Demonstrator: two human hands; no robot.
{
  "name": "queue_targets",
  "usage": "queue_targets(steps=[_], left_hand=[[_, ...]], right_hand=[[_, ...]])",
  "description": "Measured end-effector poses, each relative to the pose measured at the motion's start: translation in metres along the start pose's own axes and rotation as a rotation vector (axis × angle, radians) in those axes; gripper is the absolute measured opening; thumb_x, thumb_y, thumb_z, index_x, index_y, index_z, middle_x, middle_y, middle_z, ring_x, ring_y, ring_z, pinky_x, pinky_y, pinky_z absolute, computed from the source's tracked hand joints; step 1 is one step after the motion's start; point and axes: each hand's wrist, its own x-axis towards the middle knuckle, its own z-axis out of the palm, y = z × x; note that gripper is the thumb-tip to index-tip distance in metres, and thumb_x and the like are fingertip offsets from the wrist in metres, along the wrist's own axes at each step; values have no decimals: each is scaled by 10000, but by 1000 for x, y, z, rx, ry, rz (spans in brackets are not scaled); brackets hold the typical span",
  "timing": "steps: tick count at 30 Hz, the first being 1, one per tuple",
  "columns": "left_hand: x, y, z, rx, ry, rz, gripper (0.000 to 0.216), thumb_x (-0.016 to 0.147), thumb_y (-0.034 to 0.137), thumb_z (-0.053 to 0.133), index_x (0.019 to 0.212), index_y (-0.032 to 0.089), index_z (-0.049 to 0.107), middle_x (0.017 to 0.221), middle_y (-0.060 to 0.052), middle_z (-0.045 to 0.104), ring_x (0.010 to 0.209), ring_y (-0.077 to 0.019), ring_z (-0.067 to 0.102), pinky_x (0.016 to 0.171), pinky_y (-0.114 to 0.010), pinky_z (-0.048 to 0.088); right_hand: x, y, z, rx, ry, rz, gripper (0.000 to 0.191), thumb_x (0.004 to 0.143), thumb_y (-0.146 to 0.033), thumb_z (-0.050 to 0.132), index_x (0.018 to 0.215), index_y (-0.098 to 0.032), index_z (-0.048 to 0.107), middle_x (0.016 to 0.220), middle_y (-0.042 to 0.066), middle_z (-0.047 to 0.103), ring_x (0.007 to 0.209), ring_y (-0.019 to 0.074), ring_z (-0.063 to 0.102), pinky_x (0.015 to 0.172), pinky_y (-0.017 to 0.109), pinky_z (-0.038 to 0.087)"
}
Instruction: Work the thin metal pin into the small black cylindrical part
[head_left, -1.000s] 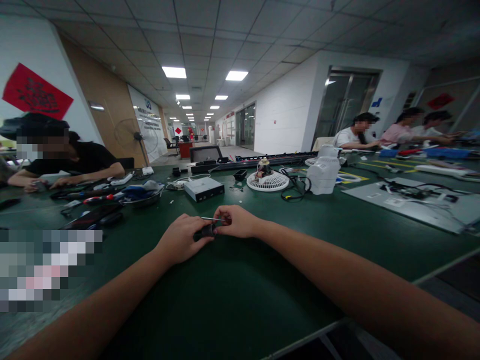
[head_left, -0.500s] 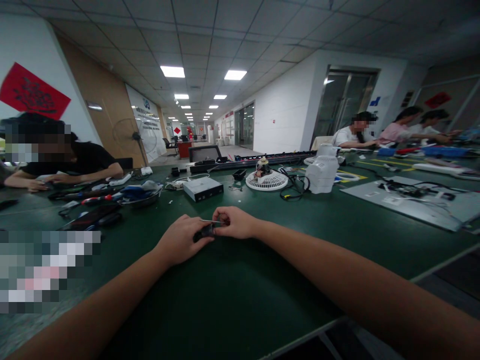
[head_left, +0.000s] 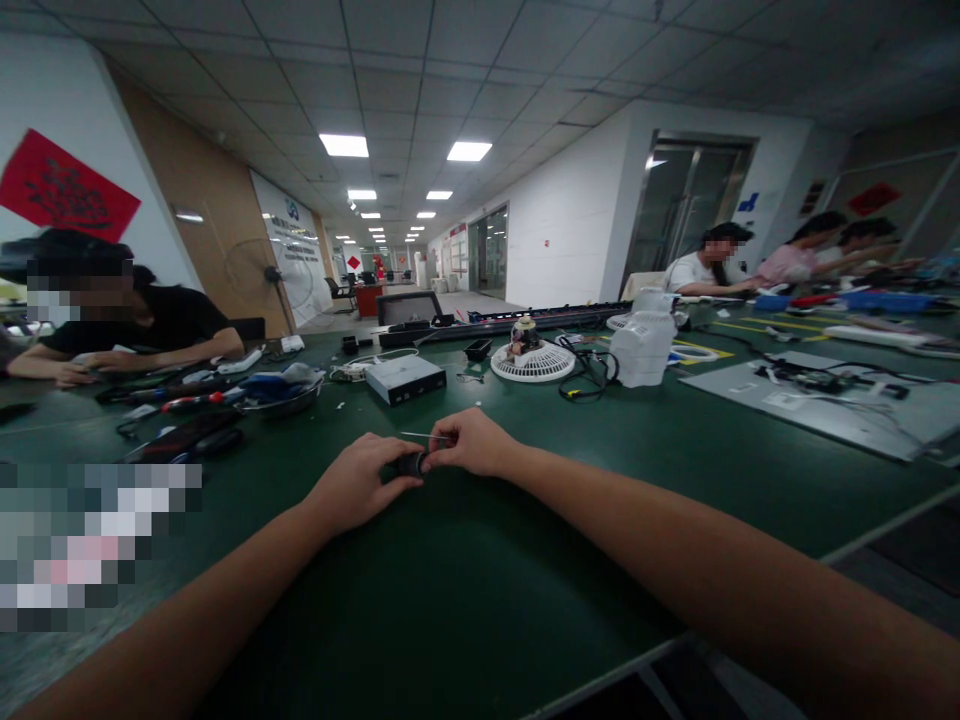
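Observation:
Over the green table [head_left: 480,590], my left hand [head_left: 364,478] is closed round a small dark cylindrical part [head_left: 411,463], whose far end is hidden in my fingers. My right hand [head_left: 476,442] pinches a thin metal rod [head_left: 421,435], like a tweezer or screwdriver shaft, that points left above the dark part. Fingertips of the right hand meet the near end of the part. Too little of the rod shows to tell its exact kind.
Beyond my hands sit a silver disc drive [head_left: 406,380], a white fan grille [head_left: 532,363] and a white plastic housing [head_left: 643,345]. At left lie tools and a bowl [head_left: 281,392]. A metal panel [head_left: 825,395] lies at right. Other people work on both sides.
The right hand has shifted slightly up and right, lifting the rod off the left fingers. More of the dark part shows between my hands.

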Motion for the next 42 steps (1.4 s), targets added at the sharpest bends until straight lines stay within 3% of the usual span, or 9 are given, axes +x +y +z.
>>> queue_targets(steps=[4,11,18,23,29,34,38,42], left_hand=[[-1,-1,0,-21,4,-15,331,818,356,664,1132,257,629,1044,-28,705,933,-221,624,807,-367,477],[-1,1,0,-13,3,-5,351,813,359,668,1148,266,625,1056,-33,700,962,-232,613,835,-388,467],[1,9,-1,63,76,-20,294,806,335,680,1074,225,630,1008,-38,702,922,-226,615,816,-383,456],[1,11,-4,33,69,33,220,797,236,680,1012,229,631,1005,-21,700,929,-214,617,837,-380,445],[0,7,-2,22,69,-18,311,801,309,679,1098,230,634,1019,-48,707,919,-227,622,814,-380,469],[1,5,1,8,80,-55,370,843,364,631,1189,238,600,1093,-59,694,944,-230,617,813,-380,478],[3,6,2,33,90,-64,359,855,356,613,1193,234,591,1087,-62,696,932,-233,625,810,-383,482],[4,4,4,91,124,-125,336,837,363,622,1138,215,610,1025,-63,707,890,-243,637,799,-402,485]], right_hand=[[2,3,3,81,-10,29,255,678,-377,793,784,-165,700,645,-40,589,604,98,502,553,221,323],[5,7,-2,133,-144,91,266,711,-394,751,849,-168,728,636,-43,576,588,105,479,543,228,324],[4,1,-3,204,-124,173,270,736,-399,717,834,-147,734,614,-40,570,554,96,450,508,226,309],[1,-7,0,75,-91,150,278,715,-421,737,827,-166,734,629,-25,605,545,101,477,496,230,301],[-3,-19,1,-145,45,60,225,783,-394,680,874,-195,729,673,-3,623,590,116,516,520,239,300],[-4,-21,-1,-299,38,32,287,881,-442,561,879,-202,718,693,27,639,595,135,508,521,263,268],[-1,-16,-4,-266,-4,16,324,909,-455,517,938,-186,696,767,50,666,642,149,543,542,262,293],[0,-10,-12,-264,43,7,316,957,-387,427,1042,-172,643,837,65,675,696,163,568,580,266,317]])
